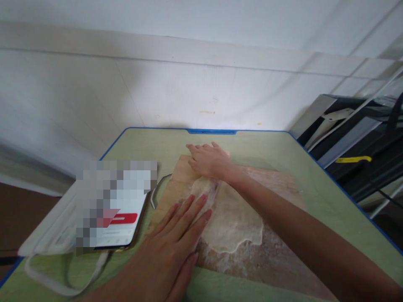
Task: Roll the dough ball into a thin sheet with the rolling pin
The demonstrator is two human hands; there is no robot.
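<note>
Left hand [176, 235] and right hand [208, 160], open with nothing visibly gripped, lay along thin cream dough [234, 222], likely steadying it.

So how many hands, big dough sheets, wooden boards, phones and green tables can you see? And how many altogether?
Left hand plus right hand: 2
Big dough sheet: 1
Wooden board: 1
Phone: 1
Green table: 1
Total: 6
</note>
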